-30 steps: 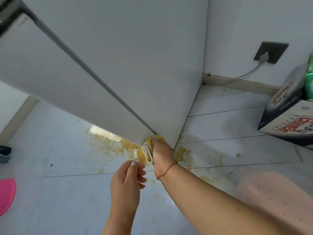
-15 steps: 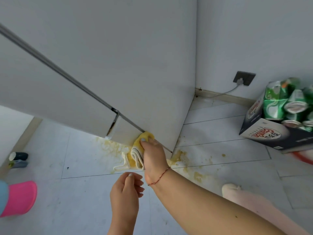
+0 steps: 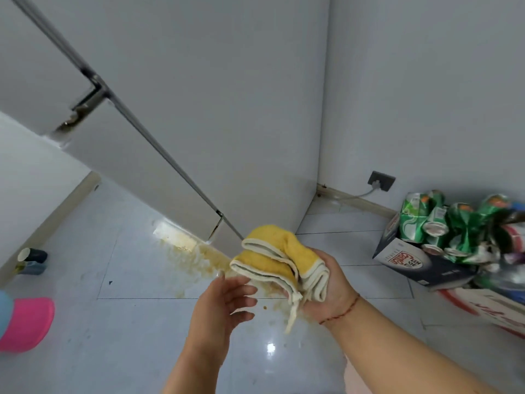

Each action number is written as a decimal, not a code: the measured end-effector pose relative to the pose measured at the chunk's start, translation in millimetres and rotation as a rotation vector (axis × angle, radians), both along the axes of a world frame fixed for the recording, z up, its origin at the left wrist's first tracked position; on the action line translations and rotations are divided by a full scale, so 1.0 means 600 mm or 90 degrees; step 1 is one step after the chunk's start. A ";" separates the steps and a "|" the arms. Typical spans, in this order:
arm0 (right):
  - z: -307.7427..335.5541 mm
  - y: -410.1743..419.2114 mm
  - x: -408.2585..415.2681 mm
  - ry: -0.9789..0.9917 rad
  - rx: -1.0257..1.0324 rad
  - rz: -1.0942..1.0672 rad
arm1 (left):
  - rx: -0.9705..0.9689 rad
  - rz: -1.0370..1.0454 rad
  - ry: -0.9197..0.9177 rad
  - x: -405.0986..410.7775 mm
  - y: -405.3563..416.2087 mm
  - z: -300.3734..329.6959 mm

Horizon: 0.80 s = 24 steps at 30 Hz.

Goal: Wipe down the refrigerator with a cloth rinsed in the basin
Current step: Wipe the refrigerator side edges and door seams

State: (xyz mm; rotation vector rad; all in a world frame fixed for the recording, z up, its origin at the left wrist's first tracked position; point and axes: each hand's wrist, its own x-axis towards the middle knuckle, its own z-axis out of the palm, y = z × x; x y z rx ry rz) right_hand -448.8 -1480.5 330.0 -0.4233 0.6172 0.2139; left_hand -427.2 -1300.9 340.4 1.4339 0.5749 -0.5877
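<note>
Cradling folded yellow cloth (image 3: pixel 279 260) palm-up in right hand (image 3: pixel 326 285), left hand (image 3: pixel 220 305) fingers loosely spread

Your way across the pale glossy floor tiles (image 3: pixel 113 351) in the lower left of the frame is open, bounded at the far left edge by a bright pink plastic basin (image 3: pixel 27 324) and a small dark cup (image 3: pixel 31 255) by the wall. The tall white refrigerator (image 3: pixel 227 109) fills the upper centre, and a yellowish-brown spill (image 3: pixel 196 263) spreads on the floor at its base. At right, a dark cardboard box of crushed green cans (image 3: pixel 443 240) blocks the floor near the wall.
</note>
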 end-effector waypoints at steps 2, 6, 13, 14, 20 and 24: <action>0.018 -0.007 0.003 -0.015 0.016 0.066 | -0.087 0.000 0.016 0.004 -0.021 0.026; 0.030 -0.002 0.018 -0.066 0.009 0.192 | -0.097 -0.011 -0.021 0.015 -0.037 0.069; 0.098 0.036 0.041 -0.109 -0.296 0.280 | -0.062 0.058 -0.067 0.014 0.004 0.140; 0.113 0.047 0.042 -0.119 -0.366 0.313 | -0.066 0.076 -0.081 0.011 0.019 0.153; 0.184 0.120 0.057 -0.211 -0.674 0.420 | -0.065 0.146 -0.142 0.007 0.097 0.203; 0.232 0.186 0.061 -0.299 -0.777 0.456 | -0.079 0.188 -0.197 -0.001 0.153 0.240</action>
